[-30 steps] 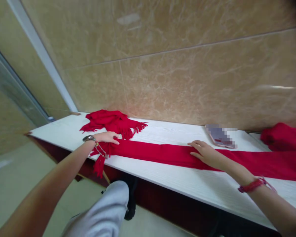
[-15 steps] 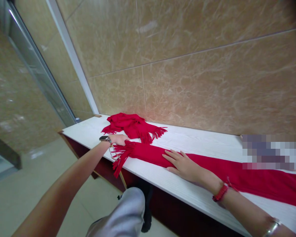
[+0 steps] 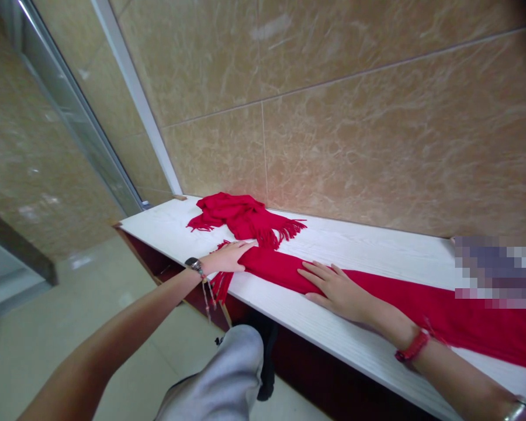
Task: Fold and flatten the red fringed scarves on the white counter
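Observation:
A long red scarf (image 3: 398, 295), folded into a strip, lies along the white tabletop (image 3: 355, 237) and runs out of view at the right. My left hand (image 3: 230, 257) rests flat across its fringed end, fingers extended, with fringe hanging past the table's front edge below the wrist. Farther along the strip, my right hand (image 3: 333, 289) lies palm down on the cloth with its fingers spread. Just behind my left hand sits a second red scarf (image 3: 241, 216), loosely bunched, its fringe spread toward the right.
A tiled wall (image 3: 355, 146) borders the table's far side. At the right, a blurred-out patch (image 3: 499, 269) hides something on the table. A small brown block (image 3: 179, 197) lies at the far left corner. My knee (image 3: 241, 345) is below the front edge, beside open shelves.
My left hand has gone from gripping the fringed end to lying flat on it, slightly farther right. The right hand stays on the scarf. The view has shifted a little.

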Demonstrator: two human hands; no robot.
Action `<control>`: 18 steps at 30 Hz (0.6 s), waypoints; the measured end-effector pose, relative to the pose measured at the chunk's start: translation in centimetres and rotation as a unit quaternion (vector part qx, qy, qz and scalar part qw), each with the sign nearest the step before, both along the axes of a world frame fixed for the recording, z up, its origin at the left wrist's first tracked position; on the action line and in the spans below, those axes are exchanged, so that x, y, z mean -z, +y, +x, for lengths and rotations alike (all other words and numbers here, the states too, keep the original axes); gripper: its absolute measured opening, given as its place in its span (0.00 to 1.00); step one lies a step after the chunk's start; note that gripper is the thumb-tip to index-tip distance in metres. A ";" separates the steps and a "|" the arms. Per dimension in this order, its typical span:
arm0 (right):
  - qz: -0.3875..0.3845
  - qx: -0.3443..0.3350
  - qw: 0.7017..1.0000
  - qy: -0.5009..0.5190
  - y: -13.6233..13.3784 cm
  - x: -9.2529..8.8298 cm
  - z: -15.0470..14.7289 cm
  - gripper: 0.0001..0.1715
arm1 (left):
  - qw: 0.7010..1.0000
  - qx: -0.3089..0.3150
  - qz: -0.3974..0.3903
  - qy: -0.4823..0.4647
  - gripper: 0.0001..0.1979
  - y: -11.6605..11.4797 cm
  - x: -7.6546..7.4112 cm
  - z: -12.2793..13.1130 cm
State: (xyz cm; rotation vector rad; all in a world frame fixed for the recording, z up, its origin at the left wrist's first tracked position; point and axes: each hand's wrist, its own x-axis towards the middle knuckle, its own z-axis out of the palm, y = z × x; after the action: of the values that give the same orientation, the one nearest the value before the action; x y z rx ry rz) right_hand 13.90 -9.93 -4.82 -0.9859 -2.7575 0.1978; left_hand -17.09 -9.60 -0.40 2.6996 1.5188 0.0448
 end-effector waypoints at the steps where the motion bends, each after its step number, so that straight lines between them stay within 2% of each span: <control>1: 0.003 0.001 1.000 -0.003 0.0 0.0 0.0 0.33 | 1.000 0.013 0.001 0.013 0.35 0.4 0.1 -0.2; 3: 0.010 0.000 1.000 -0.011 -0.2 -0.1 0.0 0.33 | 0.998 0.019 0.015 0.057 0.33 1.2 0.0 -1.3; 6: 0.022 0.001 1.000 -0.018 -0.3 -0.3 0.0 0.32 | 0.989 -0.046 0.080 0.117 0.28 2.3 -0.7 -4.2; 9: 0.025 0.001 1.000 -0.019 -0.3 -0.3 0.0 0.33 | 0.971 -0.136 0.164 0.110 0.24 2.7 -1.5 -7.0; 11: 0.021 0.002 1.000 -0.020 -0.3 -0.2 0.0 0.33 | 0.968 -0.156 0.179 0.082 0.22 2.5 -1.8 -7.8; 14: 0.019 -0.001 1.000 -0.014 -0.2 -0.1 0.0 0.32 | 0.988 -0.090 0.117 0.041 0.24 1.4 -1.5 -6.3; 16: 0.024 -0.005 1.000 -0.009 -0.2 0.0 0.1 0.32 | 0.996 -0.032 0.070 0.036 0.26 0.2 -0.8 -3.7; 18: 0.030 -0.007 0.999 -0.009 -0.3 0.1 0.1 0.32 | 0.999 -0.007 0.030 0.016 0.28 -0.9 0.2 -0.8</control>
State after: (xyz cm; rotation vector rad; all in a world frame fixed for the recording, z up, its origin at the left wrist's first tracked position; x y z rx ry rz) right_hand 13.96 -10.21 -4.87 -0.9580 -2.7698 0.1081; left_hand -17.89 -10.55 -0.56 2.7483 1.5708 0.0481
